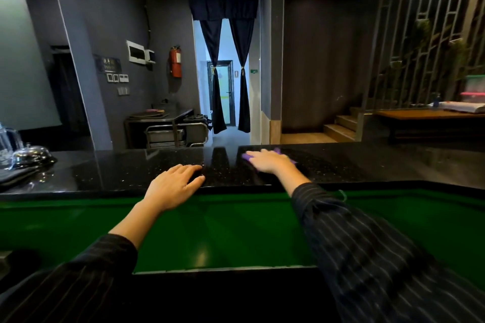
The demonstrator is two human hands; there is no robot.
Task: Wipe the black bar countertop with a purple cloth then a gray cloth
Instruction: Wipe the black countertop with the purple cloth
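Note:
The black speckled bar countertop point(341, 165) runs across the middle of the head view. My right hand point(267, 161) lies flat on it, pressing down a purple cloth point(246, 156) that shows only at the hand's edges. My left hand point(174, 182) rests palm down on the counter's near edge, fingers spread, holding nothing. A folded gray cloth point(15, 176) lies on the counter at the far left.
A silver service bell point(31, 156) and a clear glass jug point(6, 148) stand at the counter's left end. A lower green surface point(236, 231) lies between me and the counter. Beyond it are a metal cart point(168, 134), a curtained doorway and stairs.

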